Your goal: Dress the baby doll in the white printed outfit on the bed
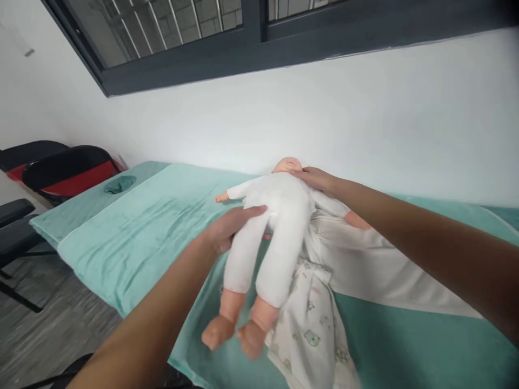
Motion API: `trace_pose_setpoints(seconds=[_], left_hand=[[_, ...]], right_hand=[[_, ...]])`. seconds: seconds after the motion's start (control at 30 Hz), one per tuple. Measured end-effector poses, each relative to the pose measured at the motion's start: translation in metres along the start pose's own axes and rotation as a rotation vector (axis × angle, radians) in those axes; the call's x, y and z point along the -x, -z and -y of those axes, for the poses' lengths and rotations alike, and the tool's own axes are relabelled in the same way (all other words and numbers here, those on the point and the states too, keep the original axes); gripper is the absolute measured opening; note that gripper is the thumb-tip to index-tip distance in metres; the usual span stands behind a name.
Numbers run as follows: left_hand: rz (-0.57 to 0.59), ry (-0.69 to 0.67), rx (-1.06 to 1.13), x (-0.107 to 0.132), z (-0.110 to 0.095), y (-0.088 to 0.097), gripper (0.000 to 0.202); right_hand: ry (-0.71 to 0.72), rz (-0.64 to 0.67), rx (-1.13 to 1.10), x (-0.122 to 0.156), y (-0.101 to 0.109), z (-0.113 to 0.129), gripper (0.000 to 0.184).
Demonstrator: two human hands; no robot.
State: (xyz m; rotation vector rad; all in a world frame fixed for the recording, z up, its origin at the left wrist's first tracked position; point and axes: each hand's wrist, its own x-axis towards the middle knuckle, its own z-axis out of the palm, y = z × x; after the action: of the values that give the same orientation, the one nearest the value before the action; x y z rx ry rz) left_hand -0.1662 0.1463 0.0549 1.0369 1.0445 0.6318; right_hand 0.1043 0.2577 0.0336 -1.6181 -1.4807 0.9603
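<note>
A baby doll [279, 202] with a white cloth body and bare plastic hands and feet is face up over the bed, head toward the wall. My left hand [235, 222] grips it at the hip, thumb on top and the other fingers hidden beneath. At the neck and shoulder, my right hand [314, 177] holds the doll; most of its fingers are out of sight behind it. Under and beside the legs is a white baby garment [310, 329] with a green animal print. A plain white cloth [377, 265] spreads to the right, partly behind my right forearm.
The bed has a teal cover [133, 227] and a face hole [120, 185] at its left end. Behind it rises a white wall [194, 124] with a dark-framed window [259, 32]. Black and red chairs [73, 173] stand at the left above a grey floor [60, 335].
</note>
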Motion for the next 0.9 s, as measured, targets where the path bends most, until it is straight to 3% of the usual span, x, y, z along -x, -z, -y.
trace_pose_setpoints(seconds=[0.1,0.23,0.4,0.57,0.7,0.8,0.9], left_hand=[[-0.060,-0.027,-0.031,-0.007,0.005,0.046,0.048],[-0.119,-0.014,-0.052,-0.014,0.010,0.090,0.049],[-0.188,0.060,-0.067,-0.021,0.012,0.125,0.048],[-0.172,0.078,-0.106,-0.026,0.012,0.144,0.049],[-0.212,0.044,-0.174,-0.024,0.015,0.144,0.055],[-0.485,-0.003,-0.403,-0.017,0.016,0.138,0.062],[-0.801,-0.228,-0.668,0.001,0.016,0.119,0.055]], right_hand=[[-0.026,0.030,0.020,-0.023,-0.041,0.019,0.072],[0.054,0.124,-0.009,-0.043,-0.081,0.036,0.052],[0.171,0.163,-0.030,-0.061,-0.114,0.044,0.041],[0.201,0.119,-0.010,-0.078,-0.128,0.037,0.062],[0.111,0.142,0.196,-0.085,-0.109,0.008,0.083],[0.052,0.168,0.311,-0.073,-0.069,-0.026,0.070],[0.000,0.131,0.503,-0.042,-0.010,-0.063,0.063]])
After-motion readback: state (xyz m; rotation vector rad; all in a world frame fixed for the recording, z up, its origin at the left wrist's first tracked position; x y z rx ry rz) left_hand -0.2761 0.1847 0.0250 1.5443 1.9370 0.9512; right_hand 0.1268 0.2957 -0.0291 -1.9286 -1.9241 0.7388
